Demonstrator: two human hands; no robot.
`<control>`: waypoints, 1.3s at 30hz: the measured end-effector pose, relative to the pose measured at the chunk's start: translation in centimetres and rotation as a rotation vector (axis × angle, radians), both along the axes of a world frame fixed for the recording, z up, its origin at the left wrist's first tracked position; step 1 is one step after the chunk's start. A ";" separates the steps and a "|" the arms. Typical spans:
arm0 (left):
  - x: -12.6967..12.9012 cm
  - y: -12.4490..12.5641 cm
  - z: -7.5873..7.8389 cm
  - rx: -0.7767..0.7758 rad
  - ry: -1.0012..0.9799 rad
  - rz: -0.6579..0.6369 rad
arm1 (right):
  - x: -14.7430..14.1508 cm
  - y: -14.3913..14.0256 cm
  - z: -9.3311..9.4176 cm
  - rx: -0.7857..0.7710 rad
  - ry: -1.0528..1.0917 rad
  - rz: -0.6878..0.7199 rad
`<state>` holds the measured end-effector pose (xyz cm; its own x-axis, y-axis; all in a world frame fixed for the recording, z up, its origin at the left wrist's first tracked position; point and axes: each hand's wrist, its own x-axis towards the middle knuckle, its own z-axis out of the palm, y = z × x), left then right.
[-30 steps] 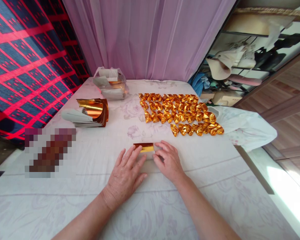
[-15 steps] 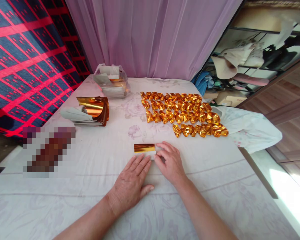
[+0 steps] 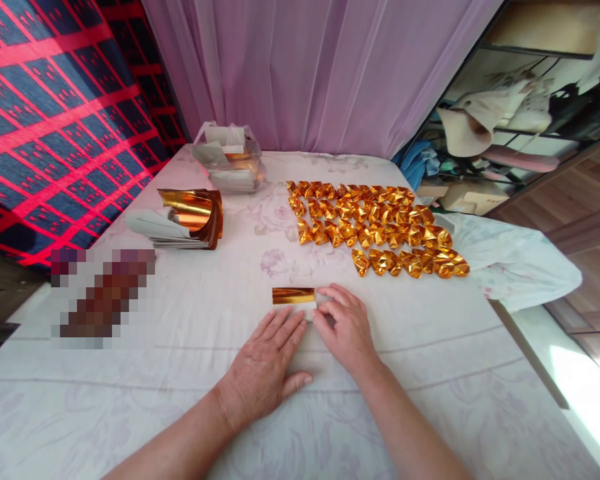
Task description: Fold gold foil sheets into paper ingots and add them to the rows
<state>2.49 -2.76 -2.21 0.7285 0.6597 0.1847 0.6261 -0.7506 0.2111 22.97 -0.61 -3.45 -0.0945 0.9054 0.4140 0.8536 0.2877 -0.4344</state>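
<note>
gold foil strip [image 3: 293,296] lay crosswise on the white cloth-covered worktop [image 3: 430,347], just beyond flat, open left hand [image 3: 263,363]; right hand [image 3: 345,330] pinched its right end, nearer.

Left hand [image 3: 267,367] back off gold strip [image 3: 293,296].

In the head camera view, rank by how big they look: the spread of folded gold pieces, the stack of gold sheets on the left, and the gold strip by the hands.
1. Spread of folded gold pieces
2. Stack of gold sheets
3. Gold strip, though it lies nearer the camera.
</note>
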 end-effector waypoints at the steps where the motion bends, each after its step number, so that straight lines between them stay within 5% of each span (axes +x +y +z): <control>1: 0.0 0.0 0.0 -0.007 -0.002 0.001 | 0.0 0.0 0.0 -0.001 -0.002 0.001; 39: 0.0 0.1 0.1 -0.064 -0.008 0.000 | -0.1 0.1 0.1 -0.002 -0.012 -0.017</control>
<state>2.50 -2.65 -2.08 0.7275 0.6700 0.1478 0.6241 -0.7357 0.2632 22.83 -0.55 -3.34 -0.0837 0.9078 0.4109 0.8635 0.2719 -0.4249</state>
